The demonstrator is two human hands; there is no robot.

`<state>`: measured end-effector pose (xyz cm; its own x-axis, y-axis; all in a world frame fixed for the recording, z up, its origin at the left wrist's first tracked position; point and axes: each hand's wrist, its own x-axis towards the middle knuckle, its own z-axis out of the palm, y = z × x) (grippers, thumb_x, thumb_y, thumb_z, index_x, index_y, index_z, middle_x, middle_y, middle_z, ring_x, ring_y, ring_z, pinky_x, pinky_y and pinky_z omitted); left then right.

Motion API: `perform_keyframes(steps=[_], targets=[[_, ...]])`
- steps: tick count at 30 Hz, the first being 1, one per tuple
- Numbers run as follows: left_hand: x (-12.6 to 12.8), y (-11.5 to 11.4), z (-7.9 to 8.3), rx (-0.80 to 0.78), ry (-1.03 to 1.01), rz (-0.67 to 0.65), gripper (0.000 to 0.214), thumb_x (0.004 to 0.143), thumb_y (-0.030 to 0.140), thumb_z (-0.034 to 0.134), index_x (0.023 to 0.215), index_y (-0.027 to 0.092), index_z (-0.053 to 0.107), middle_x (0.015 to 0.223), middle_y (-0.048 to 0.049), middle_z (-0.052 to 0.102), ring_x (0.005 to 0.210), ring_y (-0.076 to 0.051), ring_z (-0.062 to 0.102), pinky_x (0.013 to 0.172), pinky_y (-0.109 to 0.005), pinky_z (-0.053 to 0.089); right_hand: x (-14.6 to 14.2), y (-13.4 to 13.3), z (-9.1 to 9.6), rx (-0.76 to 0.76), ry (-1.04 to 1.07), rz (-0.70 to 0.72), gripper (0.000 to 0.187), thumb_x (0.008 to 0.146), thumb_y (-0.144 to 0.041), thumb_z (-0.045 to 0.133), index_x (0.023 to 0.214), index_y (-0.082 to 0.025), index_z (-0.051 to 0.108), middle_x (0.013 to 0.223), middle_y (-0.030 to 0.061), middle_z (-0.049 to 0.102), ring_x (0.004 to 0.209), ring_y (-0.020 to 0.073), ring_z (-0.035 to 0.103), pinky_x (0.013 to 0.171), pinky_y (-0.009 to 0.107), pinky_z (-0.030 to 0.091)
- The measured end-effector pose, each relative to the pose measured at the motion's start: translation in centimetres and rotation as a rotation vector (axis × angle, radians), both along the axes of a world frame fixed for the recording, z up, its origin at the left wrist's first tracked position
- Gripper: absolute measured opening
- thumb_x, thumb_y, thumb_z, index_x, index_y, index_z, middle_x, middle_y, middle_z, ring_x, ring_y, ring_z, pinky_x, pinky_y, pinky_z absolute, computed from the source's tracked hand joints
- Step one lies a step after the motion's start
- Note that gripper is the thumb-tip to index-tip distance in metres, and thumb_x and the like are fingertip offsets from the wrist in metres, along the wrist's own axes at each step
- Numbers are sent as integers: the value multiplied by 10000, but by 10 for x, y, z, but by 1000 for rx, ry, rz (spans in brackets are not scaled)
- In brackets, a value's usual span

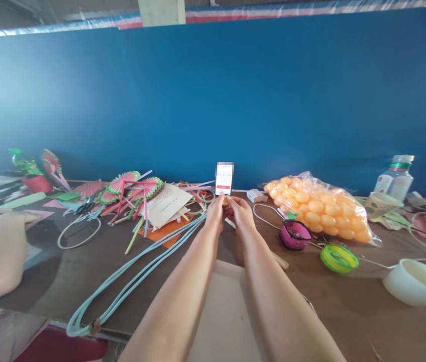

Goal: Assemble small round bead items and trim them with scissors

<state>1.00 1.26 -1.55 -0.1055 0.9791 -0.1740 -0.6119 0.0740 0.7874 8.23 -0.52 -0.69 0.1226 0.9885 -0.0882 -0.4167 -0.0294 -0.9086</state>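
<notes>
Both of my arms reach straight ahead over the brown table, and the hands meet around the lower end of a smartphone (223,180). Its lit screen faces me, white with a red bar near the bottom; the top is blurred out. My left hand (216,210) is closed on the phone's lower left side. My right hand (240,210) grips the lower right, thumbs close together at the bottom edge. Most fingers are hidden behind the phone. A small white box (256,195) lies just right of my right hand.
Folded paper fans (145,190), papers (166,206) and a light blue cable bundle (137,261) lie left. To the right are a bag of orange balls (318,207), a purple pouch (295,235), a green bowl (339,258) and a white cup (416,284). Another person's arm (2,251) rests far left.
</notes>
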Motion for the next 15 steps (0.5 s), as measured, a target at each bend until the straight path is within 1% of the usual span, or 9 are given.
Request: perform_keyframes(steps=[4,8,15], targets=[[0,-2,2,8,13,8,393,833,493,704,920,112,655,625,-23,606,488,-105,567,488,-209,463,0,1,-2,-6,-6,3,368,641,-400,839,863,-193,631,532,-55,565,442,78,484,422,196,400],[0,-4,3,5,14,13,410,812,501,727,923,112,658,626,-22,607,482,-103,566,481,-206,456,0,3,-4,0,-14,12,398,620,-415,851,871,-198,629,536,-58,564,441,80,478,419,199,391],[0,-3,3,3,6,15,432,814,507,724,961,107,657,647,-28,618,499,-110,585,488,-209,466,0,0,-1,-15,-19,-15,415,608,-415,860,871,-189,632,543,-65,555,443,72,468,426,199,381]])
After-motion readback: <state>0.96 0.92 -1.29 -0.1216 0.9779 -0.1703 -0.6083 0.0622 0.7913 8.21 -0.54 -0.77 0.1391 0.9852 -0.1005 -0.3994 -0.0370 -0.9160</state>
